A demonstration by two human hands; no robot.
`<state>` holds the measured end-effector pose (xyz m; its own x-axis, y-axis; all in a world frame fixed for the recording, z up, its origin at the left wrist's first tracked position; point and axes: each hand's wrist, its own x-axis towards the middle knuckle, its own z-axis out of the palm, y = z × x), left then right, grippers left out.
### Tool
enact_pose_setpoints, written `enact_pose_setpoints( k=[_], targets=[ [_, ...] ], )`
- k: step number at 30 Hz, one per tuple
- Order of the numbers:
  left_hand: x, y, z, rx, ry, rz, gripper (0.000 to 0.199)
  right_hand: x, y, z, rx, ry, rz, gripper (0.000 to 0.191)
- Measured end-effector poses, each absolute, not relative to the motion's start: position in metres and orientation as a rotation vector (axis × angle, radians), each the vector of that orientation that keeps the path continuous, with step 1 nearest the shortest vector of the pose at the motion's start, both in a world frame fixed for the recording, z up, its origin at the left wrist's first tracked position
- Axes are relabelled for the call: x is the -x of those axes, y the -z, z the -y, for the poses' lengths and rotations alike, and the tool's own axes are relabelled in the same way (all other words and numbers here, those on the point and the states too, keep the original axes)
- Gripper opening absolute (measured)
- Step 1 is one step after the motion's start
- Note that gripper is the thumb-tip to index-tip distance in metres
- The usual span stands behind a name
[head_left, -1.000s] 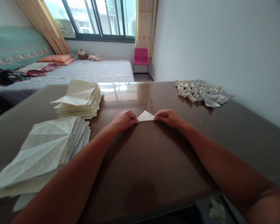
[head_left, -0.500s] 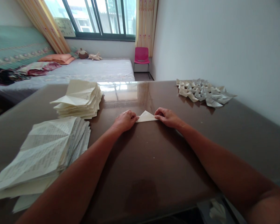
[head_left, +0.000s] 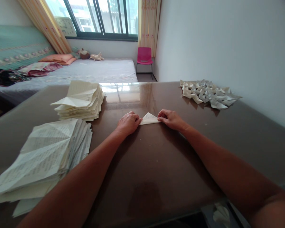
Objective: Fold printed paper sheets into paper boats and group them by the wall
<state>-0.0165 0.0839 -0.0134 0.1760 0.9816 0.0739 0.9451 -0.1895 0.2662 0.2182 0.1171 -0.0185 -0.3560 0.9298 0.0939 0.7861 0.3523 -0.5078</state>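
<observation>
A small folded sheet of paper [head_left: 149,119], white and peaked like a triangle above a straight lower edge, is between my hands at the middle of the brown table [head_left: 154,171]. My left hand [head_left: 130,122] pinches its left end, fingers closed. At the right end, the thumb and fingers of my right hand [head_left: 169,118] grip the other corner. My fingers hide both ends of the paper.
Creased printed sheets [head_left: 47,148] lie stacked at the near left, with a second stack of cream paper [head_left: 80,101] behind them. Several folded paper shapes [head_left: 207,91] are heaped at the back right, by the wall. Beyond the table are a bed [head_left: 104,69] and a pink chair [head_left: 144,56].
My left hand has shifted very slightly to the right along the folded paper. The right hand stays at its corner, and the stacks are unchanged.
</observation>
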Motion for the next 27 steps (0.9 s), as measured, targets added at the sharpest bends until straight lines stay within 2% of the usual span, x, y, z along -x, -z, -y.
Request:
enact_pose_setpoints(
  k=[17,21,24,27],
  targets=[
    [0.013,0.016,-0.078,-2.420,-0.278,-1.946,0.037,-0.215,0.017,-0.118,1.620,-0.389,2.296,0.013],
    [0.011,0.016,-0.076,-2.476,-0.361,-1.953,0.028,-0.215,0.016,-0.119,1.609,-0.416,2.309,0.013],
    [0.008,0.015,-0.073,-2.690,-0.497,-1.808,0.036,-0.216,0.016,-0.119,1.585,-0.456,2.303,0.013],
    [0.004,0.013,-0.070,-2.912,-0.394,-1.498,0.034,-0.216,0.017,-0.120,1.574,-0.468,2.288,0.013]
  ],
)
